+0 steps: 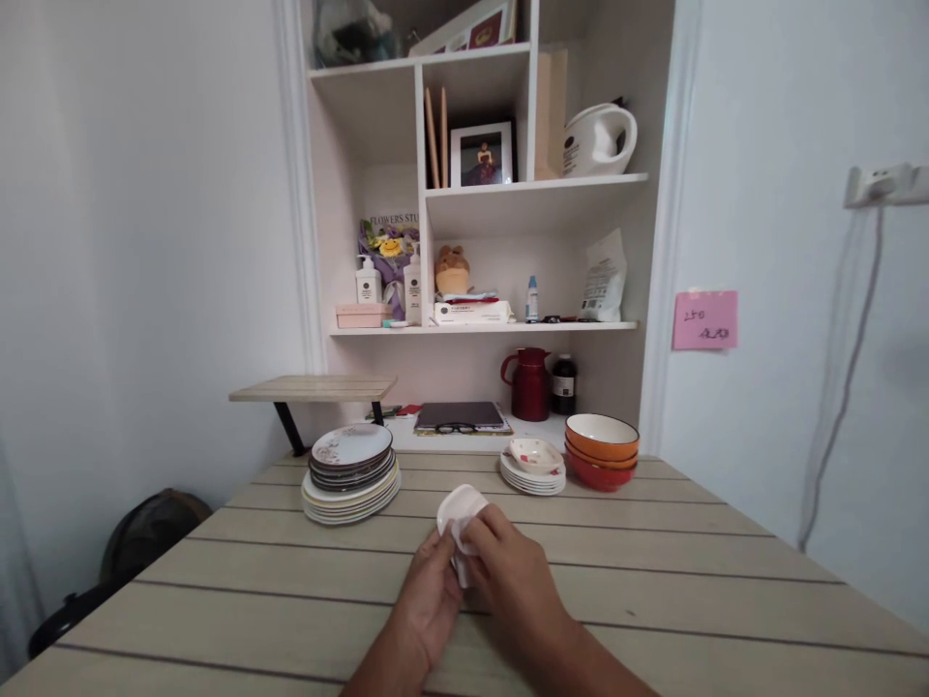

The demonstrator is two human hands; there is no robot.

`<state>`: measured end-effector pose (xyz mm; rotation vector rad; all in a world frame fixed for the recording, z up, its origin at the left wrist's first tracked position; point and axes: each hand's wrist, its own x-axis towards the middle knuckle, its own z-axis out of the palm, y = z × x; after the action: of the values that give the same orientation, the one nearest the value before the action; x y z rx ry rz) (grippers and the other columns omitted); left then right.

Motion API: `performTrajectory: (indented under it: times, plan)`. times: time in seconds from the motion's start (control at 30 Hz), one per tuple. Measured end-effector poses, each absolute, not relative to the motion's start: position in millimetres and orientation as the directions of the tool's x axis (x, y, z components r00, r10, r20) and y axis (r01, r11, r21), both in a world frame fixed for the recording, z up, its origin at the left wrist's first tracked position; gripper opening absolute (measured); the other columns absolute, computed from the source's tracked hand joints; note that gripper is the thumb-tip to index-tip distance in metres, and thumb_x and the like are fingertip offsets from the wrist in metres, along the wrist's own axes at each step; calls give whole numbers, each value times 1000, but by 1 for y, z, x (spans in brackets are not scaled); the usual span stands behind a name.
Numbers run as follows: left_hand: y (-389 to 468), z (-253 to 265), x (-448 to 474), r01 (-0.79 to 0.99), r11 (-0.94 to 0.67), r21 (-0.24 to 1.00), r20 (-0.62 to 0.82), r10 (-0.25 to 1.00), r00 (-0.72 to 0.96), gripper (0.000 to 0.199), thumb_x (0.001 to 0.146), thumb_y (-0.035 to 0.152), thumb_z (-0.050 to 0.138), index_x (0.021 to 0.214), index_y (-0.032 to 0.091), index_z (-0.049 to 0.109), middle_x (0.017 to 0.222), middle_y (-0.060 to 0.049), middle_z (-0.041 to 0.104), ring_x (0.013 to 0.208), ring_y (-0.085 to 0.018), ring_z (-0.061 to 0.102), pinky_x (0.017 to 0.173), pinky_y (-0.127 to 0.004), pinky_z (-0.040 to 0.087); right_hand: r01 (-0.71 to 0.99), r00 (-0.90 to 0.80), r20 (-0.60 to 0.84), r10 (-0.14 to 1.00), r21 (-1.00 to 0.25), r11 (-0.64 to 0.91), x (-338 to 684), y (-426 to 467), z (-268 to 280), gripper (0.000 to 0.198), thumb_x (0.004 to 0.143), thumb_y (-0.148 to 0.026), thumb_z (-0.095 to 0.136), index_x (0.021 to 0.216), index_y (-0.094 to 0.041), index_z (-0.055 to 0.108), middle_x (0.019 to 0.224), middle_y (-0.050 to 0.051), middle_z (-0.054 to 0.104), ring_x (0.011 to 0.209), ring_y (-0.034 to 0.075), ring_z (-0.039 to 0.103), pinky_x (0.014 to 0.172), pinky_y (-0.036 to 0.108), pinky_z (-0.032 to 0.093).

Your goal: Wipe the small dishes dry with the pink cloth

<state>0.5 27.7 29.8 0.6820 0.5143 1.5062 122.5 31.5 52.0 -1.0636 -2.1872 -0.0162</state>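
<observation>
A small white dish (456, 503) is tilted up between my hands, over the middle of the wooden table (348, 600). My left hand (430, 590) grips its near left edge, thumb on top. My right hand (512, 561) has its fingers bunched against the inside of the dish, closed on a white cloth or tissue (463, 571). Part of this cloth hangs down between the hands; its exact kind is unclear. My fingers hide much of the dish.
Stacked plates (352, 474) stand left of my hands. To the right are small plates (533, 474) topped by a patterned dish (535, 454), and stacked orange and red bowls (602, 450). Behind sit a closed laptop (461, 415), a red jug (529, 385) and a small raised shelf (312, 388).
</observation>
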Motion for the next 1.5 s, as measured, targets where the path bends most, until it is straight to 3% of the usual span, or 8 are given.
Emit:
performTrajectory:
  times: [0.1,0.33,0.43,0.6,0.83,1.07,1.33,1.5]
  plan:
    - [26,34,-4,-728,-57,683,82,997,-1,40,73,36,80,102,11,69,94,-12,73,83,-21,69,80,-31,53,637,-497,545,676,-299,710,120,29,50,21,82,-11,50,91,-23,64,97,5,63,75,17,57,63,25,36]
    - [23,43,-3,-634,-170,755,95,984,-150,43,67,41,82,98,14,69,85,-7,73,74,-19,68,71,-28,53,-18,-283,325,902,-942,334,126,33,53,15,73,-28,66,83,-19,59,79,1,60,75,19,57,69,29,42]
    - [25,40,-7,-487,-237,841,132,962,-240,44,67,45,80,96,14,69,76,-4,70,64,-16,64,60,-24,49,-224,-460,180,870,-971,83,134,32,56,36,76,-49,67,96,-20,62,84,2,64,74,18,58,67,29,42]
    - [30,34,-11,-26,-362,932,349,913,-212,41,79,50,67,97,14,72,72,-3,70,62,-17,63,55,-24,49,-292,-247,84,965,-956,8,147,43,64,59,74,-67,62,110,-21,63,97,8,69,91,22,62,80,33,43]
    - [36,31,-8,582,-794,173,773,476,420,36,92,23,52,125,29,62,119,-3,69,111,-17,63,97,-31,51,-506,-388,25,921,-841,-190,155,45,70,75,75,-50,70,140,-30,39,99,5,72,79,21,67,70,32,48]
    - [33,35,0,599,-790,-135,678,367,637,32,96,19,45,122,29,61,113,1,71,109,-15,61,106,-35,43,-560,-290,-287,913,-722,-405,142,56,54,14,66,-3,54,75,-9,62,54,5,62,48,15,60,48,22,45]
    - [27,22,8,652,-651,388,674,683,281,86,78,13,61,151,29,18,149,-12,37,136,-26,38,109,-47,37,-718,-89,-246,965,-656,-233,149,76,43,32,66,2,51,92,-13,61,67,6,71,62,19,68,63,30,56]
    - [27,20,8,667,-539,514,672,736,77,88,75,14,62,150,29,18,151,-12,30,141,-28,28,112,-52,30,-767,-95,-285,954,-590,-253,158,83,41,29,80,-9,51,109,-14,56,75,8,73,68,22,70,68,38,58]
